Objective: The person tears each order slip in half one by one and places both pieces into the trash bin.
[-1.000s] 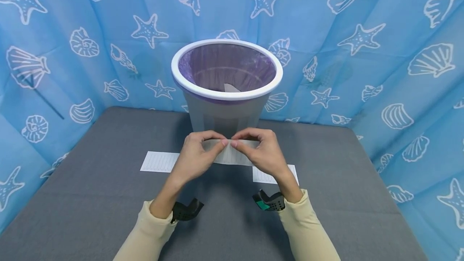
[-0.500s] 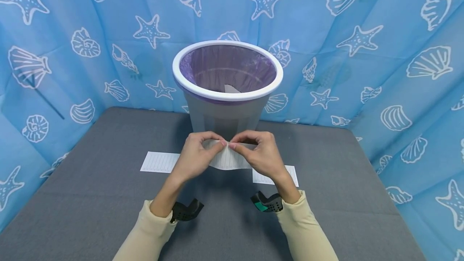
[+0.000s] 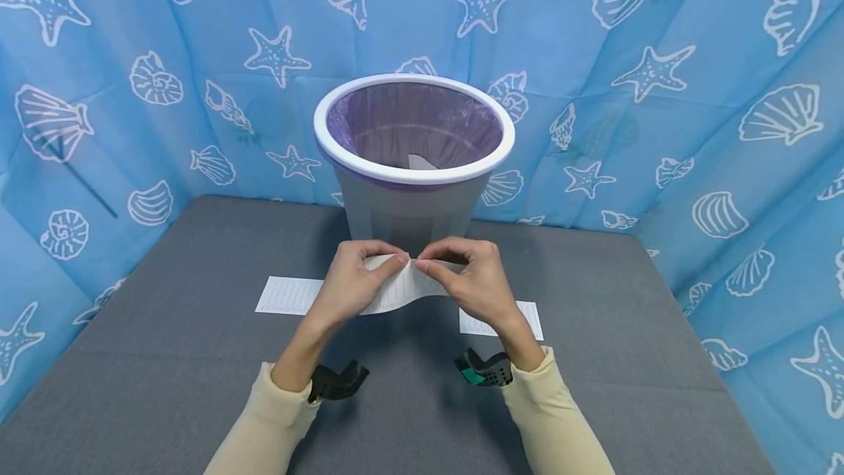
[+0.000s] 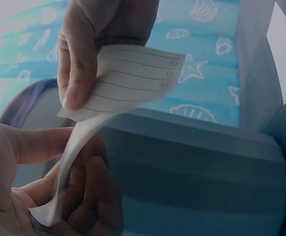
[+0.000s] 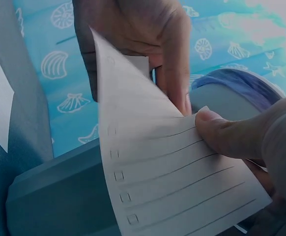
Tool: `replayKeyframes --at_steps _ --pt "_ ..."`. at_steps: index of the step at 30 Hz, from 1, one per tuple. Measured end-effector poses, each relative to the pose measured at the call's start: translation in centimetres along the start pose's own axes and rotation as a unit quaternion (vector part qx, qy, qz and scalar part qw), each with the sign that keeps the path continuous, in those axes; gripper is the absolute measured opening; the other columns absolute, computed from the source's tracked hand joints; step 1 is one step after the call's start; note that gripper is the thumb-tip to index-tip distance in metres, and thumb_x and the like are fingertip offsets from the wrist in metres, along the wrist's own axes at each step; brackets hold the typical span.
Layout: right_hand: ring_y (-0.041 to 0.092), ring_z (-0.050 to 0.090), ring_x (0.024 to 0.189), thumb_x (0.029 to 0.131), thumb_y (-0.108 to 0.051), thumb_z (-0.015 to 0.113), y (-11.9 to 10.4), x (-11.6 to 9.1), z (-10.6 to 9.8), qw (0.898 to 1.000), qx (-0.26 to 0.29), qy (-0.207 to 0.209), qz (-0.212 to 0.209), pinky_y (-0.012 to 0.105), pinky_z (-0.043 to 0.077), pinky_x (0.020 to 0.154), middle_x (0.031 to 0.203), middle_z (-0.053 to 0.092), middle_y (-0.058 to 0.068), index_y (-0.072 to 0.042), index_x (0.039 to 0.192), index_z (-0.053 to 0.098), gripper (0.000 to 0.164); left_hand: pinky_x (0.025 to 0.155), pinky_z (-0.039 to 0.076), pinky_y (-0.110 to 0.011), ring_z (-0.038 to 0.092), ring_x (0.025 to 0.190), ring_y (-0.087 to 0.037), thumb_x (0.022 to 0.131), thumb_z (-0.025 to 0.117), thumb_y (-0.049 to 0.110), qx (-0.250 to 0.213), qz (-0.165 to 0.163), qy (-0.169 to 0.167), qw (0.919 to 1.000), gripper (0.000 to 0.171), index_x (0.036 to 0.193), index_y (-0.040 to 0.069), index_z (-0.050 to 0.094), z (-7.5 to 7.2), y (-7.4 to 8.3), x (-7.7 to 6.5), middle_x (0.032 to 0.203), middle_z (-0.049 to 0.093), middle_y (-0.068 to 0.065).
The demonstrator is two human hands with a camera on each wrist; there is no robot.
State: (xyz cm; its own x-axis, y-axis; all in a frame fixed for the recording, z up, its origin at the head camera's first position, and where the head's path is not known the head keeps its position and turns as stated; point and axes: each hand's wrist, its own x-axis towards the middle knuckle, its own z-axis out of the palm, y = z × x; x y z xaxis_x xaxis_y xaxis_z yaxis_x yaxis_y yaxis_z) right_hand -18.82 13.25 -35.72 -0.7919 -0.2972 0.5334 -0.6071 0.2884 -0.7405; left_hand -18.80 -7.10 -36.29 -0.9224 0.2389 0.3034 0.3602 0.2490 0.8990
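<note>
A white lined paper strip [image 3: 398, 292] with small checkbox squares along one edge is held up in front of the bin. My left hand [image 3: 356, 277] pinches its top edge between thumb and index finger. Close beside it, my right hand [image 3: 478, 277] pinches the same edge, the fingertips nearly touching. Between the two pinches the paper [image 4: 133, 73] twists in the left wrist view, one side turned away from the other. In the right wrist view the sheet [image 5: 177, 177] bends at the right thumb; whether it is torn there I cannot tell.
A bin [image 3: 415, 176] with a white rim and purple liner stands behind the hands, a pale piece [image 3: 420, 162] inside it. Lined paper slips lie on the grey table, one at left [image 3: 286, 295] and one at right [image 3: 475, 322], partly behind the wrists. A blue shell-print curtain [image 3: 560, 35] hangs behind.
The hands have tilted the paper between them: its left part has swung down and toward me, its lower edge now curved. The hands have drawn slightly apart at the fingertips.
</note>
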Motion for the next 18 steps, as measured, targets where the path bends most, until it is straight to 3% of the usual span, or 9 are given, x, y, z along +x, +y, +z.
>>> replayKeyframes --at_steps 18 --pt "0.019 0.070 0.079 0.088 -0.002 0.078 -0.28 -0.01 -0.74 1.000 0.027 0.007 -0.008 0.035 0.056 0.080 0.087 0.074 0.004 -0.003 0.092 0.077 0.004 0.060 0.051 -0.030 0.066 0.074 -0.022 0.096 0.072 0.016 0.018 -0.006 0.027 0.9995 0.022 0.102 -0.004 0.077 -0.47 -0.74 0.34 0.096 0.074 -0.015"
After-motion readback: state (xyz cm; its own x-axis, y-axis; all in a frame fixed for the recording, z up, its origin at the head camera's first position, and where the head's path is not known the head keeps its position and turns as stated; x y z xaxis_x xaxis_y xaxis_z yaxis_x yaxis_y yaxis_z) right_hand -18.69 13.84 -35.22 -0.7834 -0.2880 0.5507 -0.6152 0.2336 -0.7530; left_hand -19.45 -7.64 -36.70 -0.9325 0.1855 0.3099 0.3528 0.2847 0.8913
